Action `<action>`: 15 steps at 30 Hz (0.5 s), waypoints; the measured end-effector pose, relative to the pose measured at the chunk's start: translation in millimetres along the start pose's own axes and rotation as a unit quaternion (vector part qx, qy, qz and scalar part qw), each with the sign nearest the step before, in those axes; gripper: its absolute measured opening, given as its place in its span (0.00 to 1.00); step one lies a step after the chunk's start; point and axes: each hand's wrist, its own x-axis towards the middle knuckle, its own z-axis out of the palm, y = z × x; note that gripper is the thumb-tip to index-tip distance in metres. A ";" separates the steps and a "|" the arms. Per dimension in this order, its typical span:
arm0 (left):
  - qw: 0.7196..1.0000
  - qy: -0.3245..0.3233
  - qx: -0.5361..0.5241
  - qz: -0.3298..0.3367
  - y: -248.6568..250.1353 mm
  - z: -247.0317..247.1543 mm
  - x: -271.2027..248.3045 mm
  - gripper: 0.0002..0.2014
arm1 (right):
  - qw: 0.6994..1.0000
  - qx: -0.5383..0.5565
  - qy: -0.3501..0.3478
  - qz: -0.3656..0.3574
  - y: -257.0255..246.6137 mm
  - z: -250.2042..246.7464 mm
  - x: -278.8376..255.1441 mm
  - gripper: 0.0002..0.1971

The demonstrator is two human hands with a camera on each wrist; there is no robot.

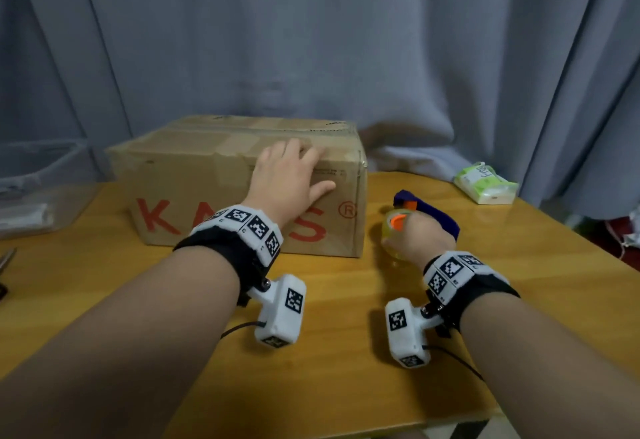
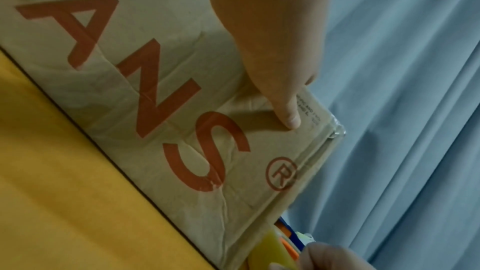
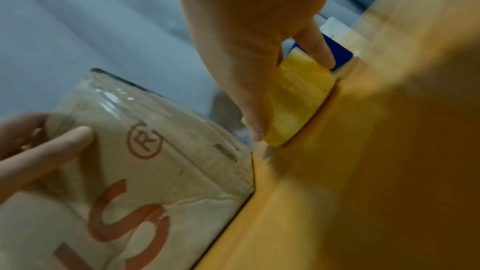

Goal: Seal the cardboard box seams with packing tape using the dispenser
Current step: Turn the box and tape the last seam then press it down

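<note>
A brown cardboard box (image 1: 194, 175) with red letters stands on the yellow wooden table (image 1: 346, 386). Old tape strips cross its top. My left hand (image 1: 287, 175) rests on the box's upper front edge near the right corner, fingers laid over the top and the thumb (image 2: 288, 110) flat on the front face. Just right of the box, my right hand (image 1: 426, 238) grips the tape dispenser (image 1: 436, 213), which is blue with an orange part. Its yellowish tape roll (image 3: 298, 100) stands on the table under my fingers. The roll's lower edge touches the wood.
A green-and-white tissue pack (image 1: 485, 182) lies at the table's back right. A clear plastic bin (image 1: 41, 196) sits at the left, with a metal tool (image 1: 7, 265) near the left edge. A grey curtain (image 1: 346, 40) hangs close behind the box.
</note>
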 end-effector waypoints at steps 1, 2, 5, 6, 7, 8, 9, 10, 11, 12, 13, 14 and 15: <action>1.000 -0.004 0.006 -0.011 1.6 2.4 5.7 0.30 | 1.000 -0.002 -0.002 -0.015 -3.3 -3.2 4.5 0.17; 1.000 -0.009 0.012 -0.022 3.4 5.4 11.4 0.29 | 0.999 0.009 0.014 -0.030 -5.9 -7.0 9.8 0.17; 0.998 -0.017 0.020 -0.049 9.6 16.2 28.0 0.28 | 0.975 0.121 0.141 -0.125 -20.0 -27.8 27.5 0.23; 0.998 -0.016 0.024 -0.055 11.8 20.1 32.8 0.27 | 0.955 0.167 0.166 -0.183 -27.1 -34.2 34.2 0.27; 0.998 -0.014 0.029 -0.062 13.6 23.8 37.2 0.27 | 0.937 0.188 0.170 -0.241 -36.6 -41.8 38.8 0.30; 0.997 -0.013 0.029 -0.066 13.9 28.4 42.0 0.27 | 0.928 0.178 0.161 -0.286 -44.7 -45.0 46.1 0.32; 0.997 -0.017 0.025 -0.071 13.7 31.0 45.5 0.27 | 0.927 0.151 0.149 -0.309 -52.4 -48.8 50.8 0.31; 0.997 -0.019 0.011 -0.074 11.6 33.8 49.4 0.26 | 0.929 0.131 0.142 -0.316 -57.2 -50.6 57.5 0.30; 0.997 -0.022 -0.008 -0.076 7.9 35.7 52.5 0.26 | 0.933 0.119 0.137 -0.309 -59.4 -51.9 62.9 0.29; 0.996 -0.029 -0.029 -0.074 3.4 37.8 54.3 0.26 | 0.936 0.118 0.133 -0.303 -59.8 -52.6 68.1 0.28; 0.996 -0.042 -0.044 -0.066 -1.5 38.0 54.6 0.26 | 0.940 0.117 0.124 -0.295 -59.6 -53.2 70.8 0.28; 0.996 -0.054 -0.053 -0.054 -5.9 38.0 53.8 0.27 | 0.942 0.117 0.118 -0.291 -59.0 -52.3 72.4 0.28; 0.995 -0.070 -0.060 -0.041 -9.7 35.6 52.6 0.28 | 0.944 0.117 0.113 -0.287 -59.0 -51.8 72.0 0.29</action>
